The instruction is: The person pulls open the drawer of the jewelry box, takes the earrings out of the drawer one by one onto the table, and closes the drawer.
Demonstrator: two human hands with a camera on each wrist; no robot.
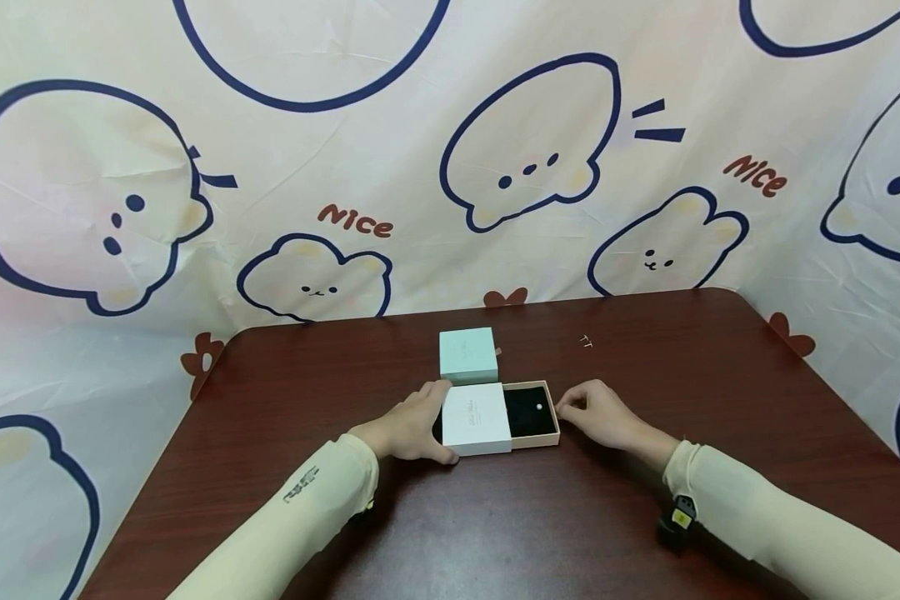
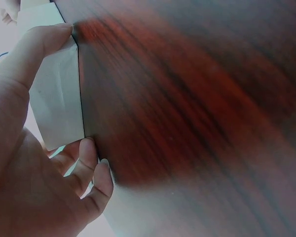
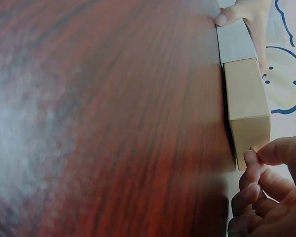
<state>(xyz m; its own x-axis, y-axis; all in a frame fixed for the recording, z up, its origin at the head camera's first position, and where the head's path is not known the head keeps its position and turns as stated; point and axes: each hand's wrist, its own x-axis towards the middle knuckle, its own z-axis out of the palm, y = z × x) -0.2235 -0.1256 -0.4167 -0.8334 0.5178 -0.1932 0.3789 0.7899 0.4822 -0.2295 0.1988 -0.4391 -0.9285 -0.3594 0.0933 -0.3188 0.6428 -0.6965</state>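
A white slide-out jewellery box (image 1: 476,418) lies flat on the table, its drawer (image 1: 536,442) pulled partly out to the right. Inside the drawer is a black pad (image 1: 522,419) bearing a small white bead (image 1: 539,407). My left hand (image 1: 411,427) grips the box's outer sleeve from the left, thumb at the near corner and fingers at the far side. At the drawer's right end, my right hand (image 1: 598,414) pinches the small pull tab between thumb and index finger. In the right wrist view the pinching fingertips (image 3: 250,157) are right against the drawer's tan end face (image 3: 251,133), mostly hiding the tab.
A closed pale teal box (image 1: 468,354) stands just behind the white one, a small tab at its right side. Two tiny metallic pieces (image 1: 586,341) lie toward the back right of the dark wooden table (image 1: 330,375). Behind it hangs a printed cloth (image 1: 412,167).
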